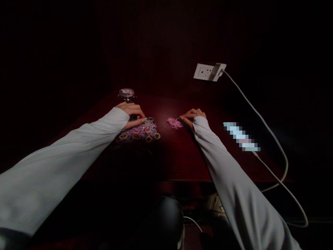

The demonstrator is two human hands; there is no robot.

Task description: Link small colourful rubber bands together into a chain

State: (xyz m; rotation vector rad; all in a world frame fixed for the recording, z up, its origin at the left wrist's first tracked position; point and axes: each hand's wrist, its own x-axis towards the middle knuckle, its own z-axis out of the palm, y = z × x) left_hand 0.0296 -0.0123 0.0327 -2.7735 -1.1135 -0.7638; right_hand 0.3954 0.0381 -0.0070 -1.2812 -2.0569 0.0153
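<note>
On the dark red tabletop [177,152]: two small heaps of elastic bands, one mixed and one pink, sitting apart from each other.
Mixed heap [142,132]: the bigger one, over on the left – lots of thin lavender and pink bands, plus chunkier loops in yellow, orange and green around the edges.
Pink heap [174,122]: way smaller, all thin pink bands in a tangle, lying between the mixed heap and the right hand.
Left hand [132,110]: palm down over the far left side of the mixed heap, fingers curled, thumb and index tips nearly together. Can't tell if there's a band between them, it's too dim.
Right hand [194,114]: at the right edge of the pink heap, thumb and index tips brought in close, other fingers folded. Might be on a band, might not – honestly can't tell.
Sleeves [78,146]: long, light grey, covering both arms to the wrist.
Jar [127,93]: small, round, patterned lid on, just beyond the left hand.
Wall socket [201,72]: white, up past the far side of the table, with a charger plug [220,69] in its right part.
Phone-like slab [240,136]: lit up but pixelated, right of the right arm, white cable [269,173] at its near end.
Knee [170,211]: dark-clothed, showing below the table's near edge.
</note>
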